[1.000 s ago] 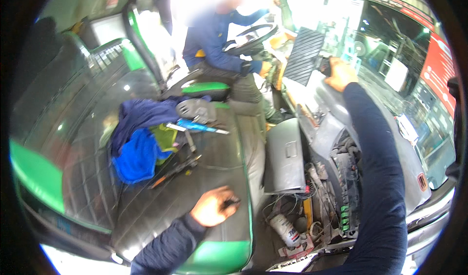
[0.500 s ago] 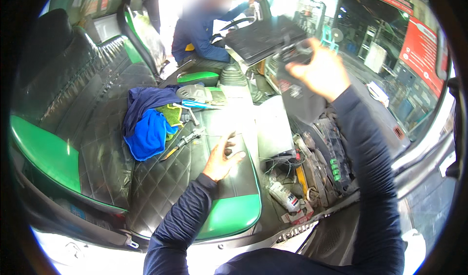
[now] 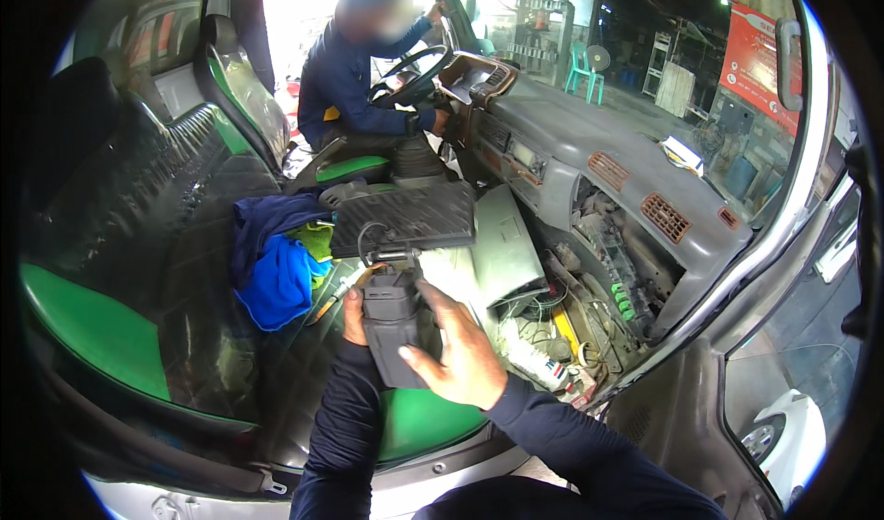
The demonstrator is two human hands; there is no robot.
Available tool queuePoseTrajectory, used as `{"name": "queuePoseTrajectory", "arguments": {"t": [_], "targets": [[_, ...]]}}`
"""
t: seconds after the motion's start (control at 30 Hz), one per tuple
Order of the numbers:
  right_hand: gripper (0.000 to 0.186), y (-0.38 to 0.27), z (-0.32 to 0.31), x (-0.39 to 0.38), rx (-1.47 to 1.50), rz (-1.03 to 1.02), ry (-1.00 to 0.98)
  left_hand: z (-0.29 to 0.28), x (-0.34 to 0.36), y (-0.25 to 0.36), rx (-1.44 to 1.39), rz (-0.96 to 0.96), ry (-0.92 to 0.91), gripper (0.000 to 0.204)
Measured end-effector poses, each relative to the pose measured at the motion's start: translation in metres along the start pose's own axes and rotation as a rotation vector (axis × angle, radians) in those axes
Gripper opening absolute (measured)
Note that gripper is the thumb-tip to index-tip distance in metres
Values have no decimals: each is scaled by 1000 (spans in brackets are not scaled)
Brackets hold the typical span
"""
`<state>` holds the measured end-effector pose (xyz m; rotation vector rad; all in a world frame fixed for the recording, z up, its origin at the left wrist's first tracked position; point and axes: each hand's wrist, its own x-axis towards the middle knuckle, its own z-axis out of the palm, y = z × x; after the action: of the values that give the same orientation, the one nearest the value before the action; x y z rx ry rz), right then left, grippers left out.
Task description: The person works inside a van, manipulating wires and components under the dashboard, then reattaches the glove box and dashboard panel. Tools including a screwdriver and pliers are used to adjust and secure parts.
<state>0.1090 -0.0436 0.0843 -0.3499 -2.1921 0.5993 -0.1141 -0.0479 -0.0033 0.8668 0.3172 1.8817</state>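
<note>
Device lies between fingers of left hand and right hand.

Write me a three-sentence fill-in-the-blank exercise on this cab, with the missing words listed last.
The left hand and the ____ hand both touch a boxy black device.
On the quilted black vinyl seat, the glossy front corner panel is ____.
The person in dark-blue sleeves sits behind a round black ____ wheel.
Missing words: right; green; steering.

Matt plastic device (smooth-looking)
</note>
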Motion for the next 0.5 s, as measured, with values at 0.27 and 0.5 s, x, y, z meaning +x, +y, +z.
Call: {"name": "queuePoseTrajectory", "arguments": {"t": [0.27,0.5], "targets": [[150,49,52,-36,745,245,-118,-2,20,28,293,-111,-303,85],[132,32,70,-23,436,190,2,68,-40,104,978,-31,330,55]]}}
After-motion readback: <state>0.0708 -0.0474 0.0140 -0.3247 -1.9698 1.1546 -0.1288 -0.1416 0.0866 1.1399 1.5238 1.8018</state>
